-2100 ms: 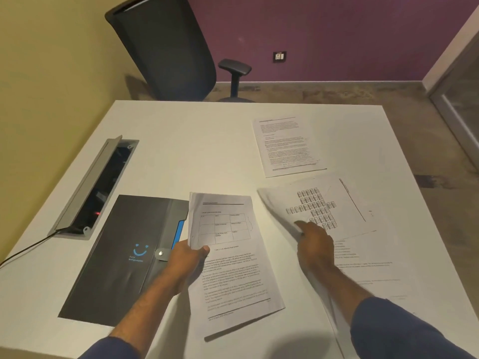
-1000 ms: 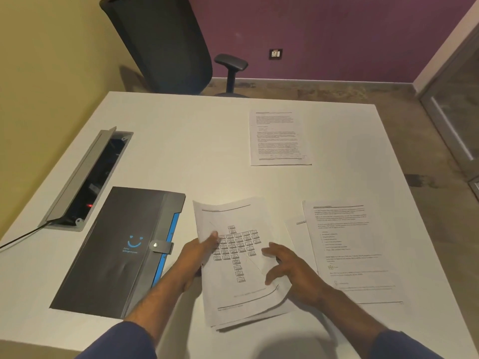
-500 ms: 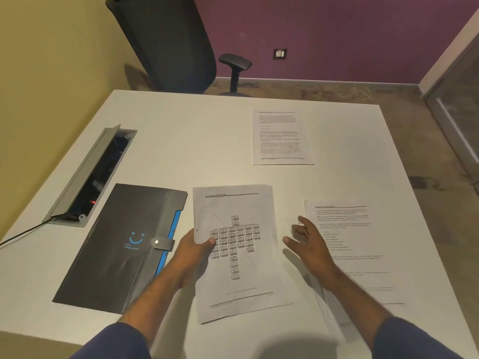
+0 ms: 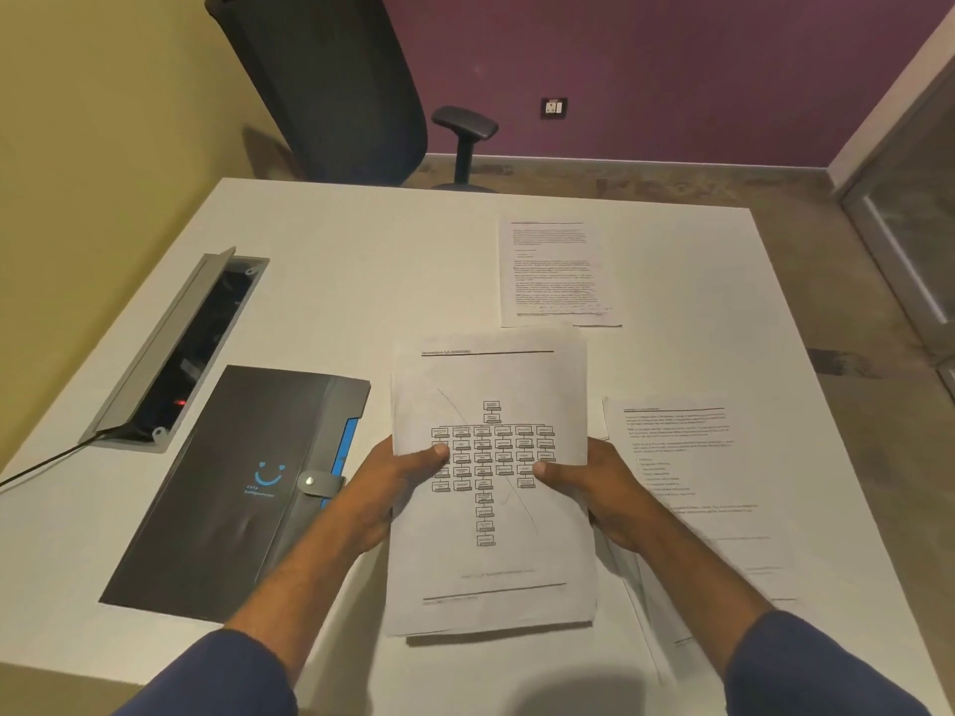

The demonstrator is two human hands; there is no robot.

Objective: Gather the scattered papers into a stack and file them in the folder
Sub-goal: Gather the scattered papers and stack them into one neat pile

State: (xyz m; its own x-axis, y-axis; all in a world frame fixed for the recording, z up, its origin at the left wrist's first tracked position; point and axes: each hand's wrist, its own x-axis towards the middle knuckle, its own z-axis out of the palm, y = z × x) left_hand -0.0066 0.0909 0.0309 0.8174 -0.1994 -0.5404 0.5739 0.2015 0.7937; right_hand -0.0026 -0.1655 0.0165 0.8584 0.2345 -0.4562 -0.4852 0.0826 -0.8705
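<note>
Paper stack point(image 4: 491, 555) between both hands; folder point(image 4: 232, 483) left; loose sheets point(image 4: 692, 483) right

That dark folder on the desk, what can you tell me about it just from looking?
The folder is a flat, dark grey wallet, plastic by its look, lying closed on the white table with its far end angled to the right. A small blue smile logo sits on its cover, a strap with a metal snap crosses its right edge, and a blue strip shows along that edge. The left hand's wrist overlaps its right edge; contact is unclear.
</note>
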